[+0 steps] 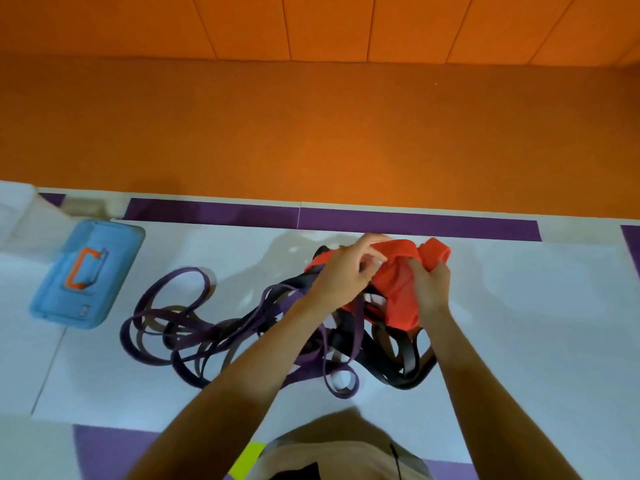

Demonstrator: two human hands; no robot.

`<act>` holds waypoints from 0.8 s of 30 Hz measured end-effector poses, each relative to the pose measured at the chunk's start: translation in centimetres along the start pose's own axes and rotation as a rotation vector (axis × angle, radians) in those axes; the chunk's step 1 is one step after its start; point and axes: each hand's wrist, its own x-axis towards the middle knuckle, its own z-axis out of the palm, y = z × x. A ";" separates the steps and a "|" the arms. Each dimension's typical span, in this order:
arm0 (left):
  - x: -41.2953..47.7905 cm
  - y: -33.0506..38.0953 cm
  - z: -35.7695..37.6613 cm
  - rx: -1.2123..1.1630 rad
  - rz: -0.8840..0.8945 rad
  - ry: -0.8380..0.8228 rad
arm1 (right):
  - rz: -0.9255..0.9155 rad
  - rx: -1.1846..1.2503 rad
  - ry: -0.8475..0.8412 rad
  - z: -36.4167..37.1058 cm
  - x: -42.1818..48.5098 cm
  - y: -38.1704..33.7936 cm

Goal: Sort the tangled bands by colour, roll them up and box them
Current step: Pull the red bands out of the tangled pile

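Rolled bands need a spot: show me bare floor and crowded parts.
Widest bare white floor lies right of the black bands. Another patch lies near-left, below the purple bands; only a narrow strip separates them from the blue box. Crowded: the centre, where left hand and right hand grip the red band.

The wide red band (398, 285) looks like soft matt rubber and crumples almost like cloth. The purple bands (166, 327) are flat, smooth rubbery strips, pretty matt, while the black bands (408, 362) have a slight sheen. The blue box (86, 306) looks like smooth plastic with a dull finish, and the orange latch (74, 268) looks plastic too. The white floor (519, 323) is glossy tile with reflections in it. The purple strip (415, 225) is matt, and the orange surface (311, 126) looks fuzzy, kinda felt-like.
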 end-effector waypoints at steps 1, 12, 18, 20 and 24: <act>-0.7 -1.2 -0.4 0.054 -0.053 0.145 | 0.029 0.030 0.017 -0.1 0.5 -0.3; -4.0 -8.9 -1.5 0.820 -0.735 -0.277 | 0.178 0.241 -0.033 1.2 2.4 -3.2; -9.0 -8.1 -0.3 0.909 -0.310 -0.337 | 0.324 0.501 0.146 1.9 4.2 -4.4; -11.0 -8.6 -1.5 0.746 -0.182 -0.368 | 0.355 0.498 0.213 1.6 4.9 -4.8; -13.8 -9.5 -4.1 0.803 -0.047 -0.432 | 0.362 0.499 0.282 0.6 6.2 -5.2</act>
